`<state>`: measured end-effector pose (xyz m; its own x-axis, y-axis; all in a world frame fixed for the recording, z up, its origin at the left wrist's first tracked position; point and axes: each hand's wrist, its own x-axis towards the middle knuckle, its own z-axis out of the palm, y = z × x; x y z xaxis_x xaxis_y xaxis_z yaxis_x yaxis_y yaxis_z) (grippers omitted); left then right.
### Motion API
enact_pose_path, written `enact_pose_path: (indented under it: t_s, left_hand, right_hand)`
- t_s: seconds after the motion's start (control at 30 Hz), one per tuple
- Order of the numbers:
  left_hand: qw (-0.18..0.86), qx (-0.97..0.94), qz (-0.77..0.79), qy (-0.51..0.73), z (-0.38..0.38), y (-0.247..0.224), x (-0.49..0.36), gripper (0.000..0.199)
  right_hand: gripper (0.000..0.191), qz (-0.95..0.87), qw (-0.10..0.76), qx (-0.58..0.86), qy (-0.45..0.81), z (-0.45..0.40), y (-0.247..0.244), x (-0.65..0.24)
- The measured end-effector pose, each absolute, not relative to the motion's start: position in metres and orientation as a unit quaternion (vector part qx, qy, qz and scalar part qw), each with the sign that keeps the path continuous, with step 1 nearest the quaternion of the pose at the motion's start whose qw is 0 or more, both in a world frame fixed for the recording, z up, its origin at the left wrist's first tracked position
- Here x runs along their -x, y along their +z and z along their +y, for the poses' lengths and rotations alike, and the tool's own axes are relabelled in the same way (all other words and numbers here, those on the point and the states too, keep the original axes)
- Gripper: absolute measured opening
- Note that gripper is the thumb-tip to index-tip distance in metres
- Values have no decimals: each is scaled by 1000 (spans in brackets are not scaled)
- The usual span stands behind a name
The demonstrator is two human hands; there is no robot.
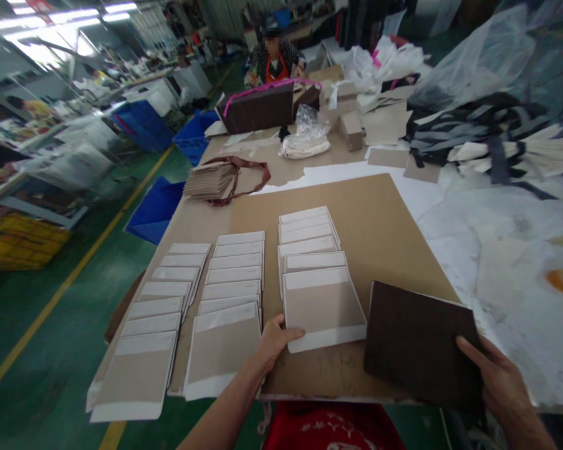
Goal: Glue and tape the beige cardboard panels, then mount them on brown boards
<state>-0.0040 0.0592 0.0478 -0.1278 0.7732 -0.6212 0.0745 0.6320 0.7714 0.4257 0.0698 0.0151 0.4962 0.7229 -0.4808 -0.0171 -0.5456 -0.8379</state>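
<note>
My left hand [279, 337] pinches the lower left corner of a beige panel with white borders [326, 306], thumb on top. This panel lies at the near end of an overlapping column of similar panels. In my right hand [502, 381] is the right edge of a dark brown panel [420, 344], thumb on its face and fingers underneath. Its left edge comes close to the beige panel's right side. Two more overlapping columns, a middle row of panels [228, 344] and a left row of panels [136, 375], lie to the left.
Brown board [370, 219] covers the table. Farther back are a stack of brown pieces with straps [211, 181] and a plastic bag [304, 144]. Dark and pale strips [497, 137] pile at right. Blue bins [154, 209] stand left. A co-worker [274, 59] is at the far end.
</note>
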Motion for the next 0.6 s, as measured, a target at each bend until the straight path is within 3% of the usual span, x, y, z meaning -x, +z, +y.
enact_pose_path:
  t_s: [0.13, 0.3, 0.47, 0.6]
  left_hand:
    - [631, -198, 619, 423, 56, 68, -4, 39]
    - [605, -145, 601, 502, 49, 108, 35, 44]
    - [469, -106, 644, 595, 38, 138, 101, 50]
    - [458, -102, 652, 596, 28, 138, 110, 55]
  right_hand:
    - [80, -113, 414, 762, 485, 61, 16, -440]
    - [80, -123, 402, 733, 535, 54, 24, -428]
    - [70, -239, 372, 688, 575, 55, 19, -358]
    - [61, -358, 324, 665, 569, 63, 12, -286]
